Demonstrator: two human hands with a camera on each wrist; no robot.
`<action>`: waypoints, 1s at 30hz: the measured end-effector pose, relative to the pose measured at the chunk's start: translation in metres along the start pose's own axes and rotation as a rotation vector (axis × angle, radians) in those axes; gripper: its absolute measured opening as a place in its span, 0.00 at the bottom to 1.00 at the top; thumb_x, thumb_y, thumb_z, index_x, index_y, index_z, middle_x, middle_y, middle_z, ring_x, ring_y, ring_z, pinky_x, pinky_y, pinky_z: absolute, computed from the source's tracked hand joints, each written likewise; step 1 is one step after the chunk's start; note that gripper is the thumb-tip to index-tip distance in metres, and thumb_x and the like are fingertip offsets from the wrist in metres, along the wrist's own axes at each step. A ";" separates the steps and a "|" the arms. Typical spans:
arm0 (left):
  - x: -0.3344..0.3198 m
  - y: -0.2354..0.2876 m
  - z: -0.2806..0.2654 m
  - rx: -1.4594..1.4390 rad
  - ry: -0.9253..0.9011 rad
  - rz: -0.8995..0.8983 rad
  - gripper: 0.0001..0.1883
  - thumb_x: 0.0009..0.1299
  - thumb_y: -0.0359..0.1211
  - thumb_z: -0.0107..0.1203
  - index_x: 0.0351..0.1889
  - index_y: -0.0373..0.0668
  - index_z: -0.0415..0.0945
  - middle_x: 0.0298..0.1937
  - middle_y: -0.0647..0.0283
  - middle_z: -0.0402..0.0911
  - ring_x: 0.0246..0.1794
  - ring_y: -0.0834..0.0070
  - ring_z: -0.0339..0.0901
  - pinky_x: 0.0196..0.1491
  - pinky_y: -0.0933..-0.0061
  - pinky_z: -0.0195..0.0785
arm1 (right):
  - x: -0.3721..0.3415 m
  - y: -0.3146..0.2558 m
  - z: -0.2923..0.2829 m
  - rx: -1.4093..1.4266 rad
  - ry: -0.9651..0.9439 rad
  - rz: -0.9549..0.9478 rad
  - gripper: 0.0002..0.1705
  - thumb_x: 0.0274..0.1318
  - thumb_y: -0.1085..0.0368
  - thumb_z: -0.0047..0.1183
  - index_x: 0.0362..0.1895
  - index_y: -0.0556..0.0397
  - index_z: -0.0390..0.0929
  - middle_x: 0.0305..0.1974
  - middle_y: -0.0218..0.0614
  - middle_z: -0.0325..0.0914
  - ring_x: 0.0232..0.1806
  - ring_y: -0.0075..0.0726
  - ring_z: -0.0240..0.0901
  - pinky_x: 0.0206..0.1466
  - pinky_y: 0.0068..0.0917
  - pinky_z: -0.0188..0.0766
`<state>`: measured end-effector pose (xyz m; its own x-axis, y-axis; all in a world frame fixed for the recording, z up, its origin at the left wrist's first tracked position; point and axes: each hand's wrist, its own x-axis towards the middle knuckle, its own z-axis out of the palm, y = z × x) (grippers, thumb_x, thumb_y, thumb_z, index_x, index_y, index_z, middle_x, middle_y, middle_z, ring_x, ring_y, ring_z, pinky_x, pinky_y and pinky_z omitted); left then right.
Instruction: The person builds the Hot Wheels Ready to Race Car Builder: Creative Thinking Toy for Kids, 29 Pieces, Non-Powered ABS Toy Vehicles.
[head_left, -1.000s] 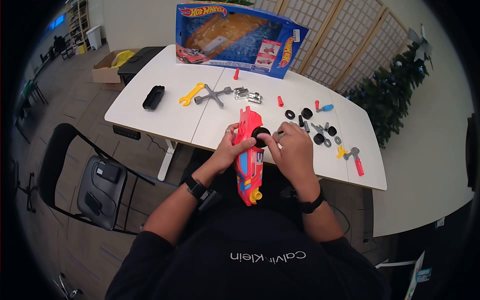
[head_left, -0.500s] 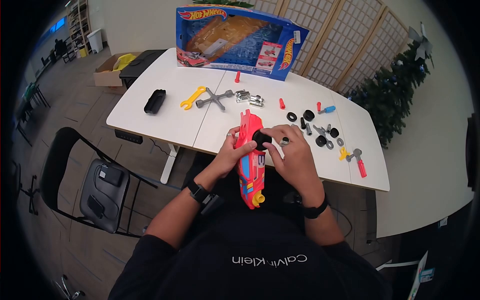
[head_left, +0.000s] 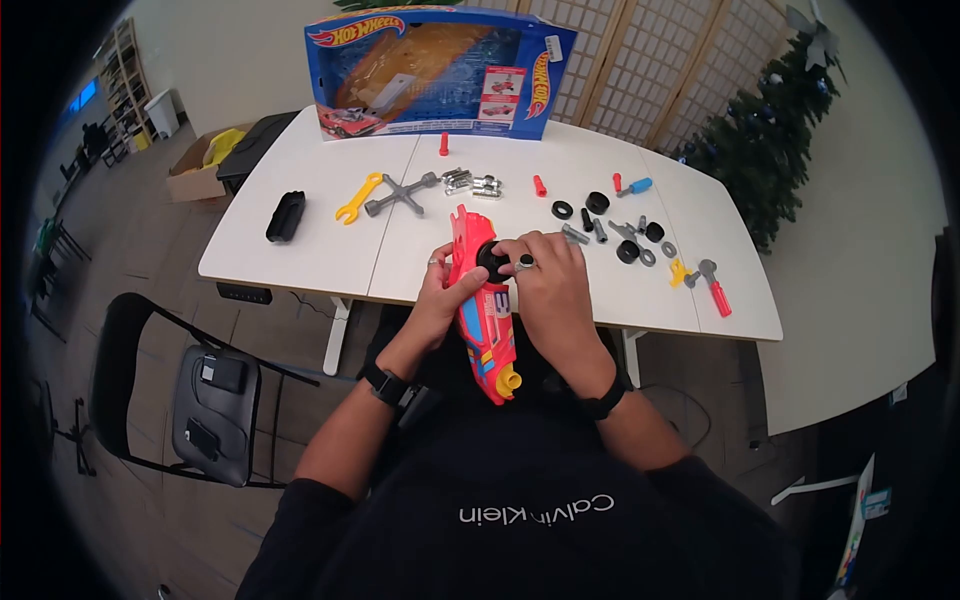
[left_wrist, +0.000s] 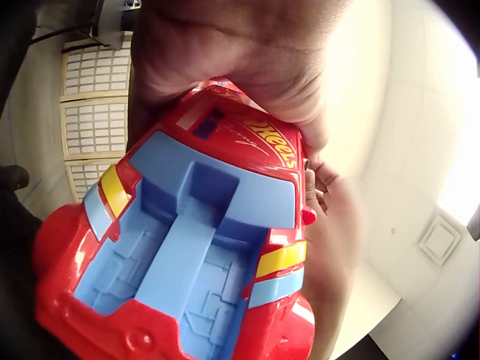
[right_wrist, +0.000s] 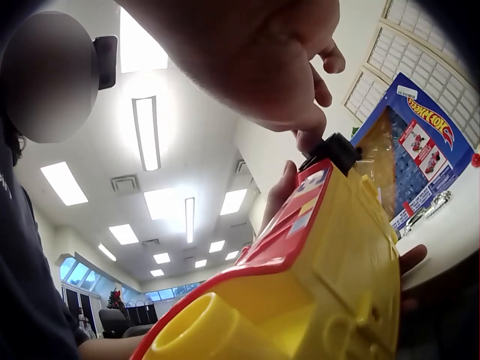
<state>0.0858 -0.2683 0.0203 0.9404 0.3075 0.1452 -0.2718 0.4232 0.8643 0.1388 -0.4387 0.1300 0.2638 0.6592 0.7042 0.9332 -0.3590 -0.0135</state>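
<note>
My left hand (head_left: 438, 303) grips a red toy car (head_left: 482, 335) near its front end, held nose-up over the table's near edge. Its light blue interior (left_wrist: 187, 232) faces the left wrist camera, and its yellow underside (right_wrist: 349, 277) shows in the right wrist view. A black wheel (head_left: 489, 262) sits against the car's side. My right hand (head_left: 558, 300) pinches that wheel with thumb and forefinger, which partly cover it; its other fingers are bent.
On the white table (head_left: 330, 250) lie a yellow wrench (head_left: 359, 199), a grey cross wrench (head_left: 402, 195), silver parts (head_left: 472, 184), a black tray (head_left: 286, 217), loose black wheels (head_left: 597, 203) and a red-handled hammer (head_left: 716, 290). A Hot Wheels box (head_left: 440, 75) stands behind.
My right thumb and forefinger have shifted their hold around the black wheel. The left hand keeps its grip on the car. The head view has tilted and shifted slightly.
</note>
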 end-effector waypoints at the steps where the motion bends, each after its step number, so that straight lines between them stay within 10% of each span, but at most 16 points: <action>1: -0.001 0.000 0.001 0.012 0.014 0.005 0.41 0.75 0.40 0.68 0.76 0.38 0.52 0.62 0.53 0.76 0.58 0.70 0.82 0.59 0.66 0.81 | -0.001 -0.002 0.000 0.003 -0.009 0.038 0.16 0.53 0.73 0.60 0.48 0.52 0.84 0.43 0.31 0.77 0.49 0.40 0.74 0.53 0.39 0.67; 8: -0.007 -0.003 -0.005 0.063 -0.091 0.142 0.40 0.76 0.39 0.63 0.78 0.40 0.50 0.64 0.54 0.74 0.63 0.67 0.79 0.62 0.64 0.79 | -0.013 0.002 -0.003 0.122 -0.040 0.043 0.15 0.62 0.66 0.62 0.53 0.51 0.80 0.48 0.36 0.76 0.54 0.45 0.73 0.57 0.41 0.67; 11: -0.016 0.012 -0.006 -0.176 -0.244 0.045 0.51 0.68 0.60 0.62 0.81 0.42 0.52 0.72 0.46 0.70 0.67 0.54 0.77 0.67 0.45 0.76 | -0.023 0.016 -0.001 0.501 0.092 0.198 0.26 0.67 0.51 0.64 0.58 0.55 0.73 0.52 0.45 0.72 0.55 0.52 0.72 0.61 0.45 0.69; 15: -0.020 0.016 0.011 -0.391 -0.208 0.216 0.53 0.68 0.69 0.47 0.82 0.42 0.55 0.77 0.51 0.68 0.74 0.45 0.70 0.72 0.39 0.69 | -0.040 0.038 0.013 1.118 -0.655 0.770 0.41 0.70 0.43 0.63 0.69 0.63 0.63 0.58 0.48 0.77 0.58 0.37 0.78 0.60 0.33 0.76; 19: -0.014 0.011 0.010 -0.293 -0.108 0.208 0.53 0.71 0.70 0.39 0.84 0.43 0.53 0.79 0.51 0.66 0.78 0.46 0.66 0.78 0.39 0.59 | -0.058 0.029 0.028 1.798 -0.664 0.819 0.46 0.66 0.42 0.67 0.70 0.62 0.62 0.63 0.43 0.78 0.61 0.29 0.78 0.63 0.28 0.76; 22: -0.012 0.011 0.002 -0.372 0.048 0.156 0.48 0.75 0.69 0.32 0.83 0.44 0.55 0.81 0.53 0.64 0.80 0.55 0.63 0.80 0.44 0.56 | -0.064 0.035 0.040 1.224 -0.384 0.696 0.44 0.63 0.43 0.70 0.66 0.61 0.63 0.59 0.48 0.82 0.59 0.35 0.83 0.58 0.32 0.80; 24: -0.014 0.023 0.008 -0.473 -0.017 0.239 0.46 0.76 0.69 0.42 0.79 0.43 0.61 0.74 0.53 0.73 0.78 0.56 0.68 0.78 0.49 0.61 | -0.049 0.024 0.006 0.649 -0.287 0.515 0.46 0.58 0.42 0.72 0.63 0.61 0.62 0.38 0.56 0.85 0.43 0.57 0.88 0.50 0.39 0.82; 28: -0.005 0.011 -0.009 -0.127 0.067 0.250 0.31 0.78 0.57 0.54 0.66 0.44 0.69 0.57 0.60 0.80 0.58 0.65 0.81 0.62 0.52 0.78 | -0.022 0.030 -0.036 0.707 -0.759 0.371 0.40 0.59 0.35 0.68 0.56 0.59 0.76 0.39 0.48 0.86 0.35 0.57 0.84 0.42 0.38 0.80; 30: -0.013 0.013 -0.006 -0.303 -0.048 0.110 0.31 0.77 0.60 0.52 0.63 0.44 0.71 0.53 0.61 0.81 0.55 0.65 0.81 0.57 0.46 0.82 | -0.016 0.062 -0.025 0.633 -0.583 0.297 0.35 0.65 0.30 0.58 0.44 0.53 0.86 0.32 0.43 0.85 0.35 0.53 0.83 0.42 0.41 0.78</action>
<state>0.0691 -0.2614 0.0268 0.9086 0.3279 0.2588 -0.4142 0.6263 0.6605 0.1864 -0.4878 0.1361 0.4358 0.8890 0.1406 0.7210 -0.2513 -0.6458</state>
